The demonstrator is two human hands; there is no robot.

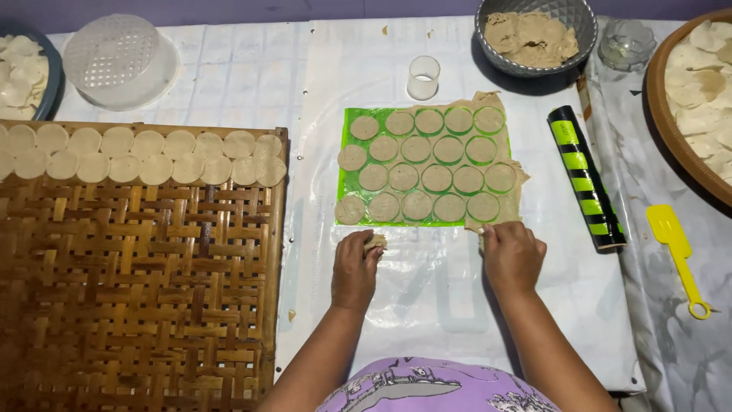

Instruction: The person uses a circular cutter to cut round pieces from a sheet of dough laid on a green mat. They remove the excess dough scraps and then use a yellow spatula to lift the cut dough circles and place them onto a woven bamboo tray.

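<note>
Tabletop: both hands point(356, 268) pinch dough trimmings point(499, 216).

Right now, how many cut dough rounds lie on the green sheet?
20 dough rounds, in four rows of five across the green sheet; none looks hidden.

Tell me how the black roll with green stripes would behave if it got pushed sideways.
The black and green striped roll is a cylinder lying flat on the plastic-covered table, so it would probably roll rather than slide. It looks rigid, so it likely would not bend. Rolling right, it might reach the yellow spatula.
</note>
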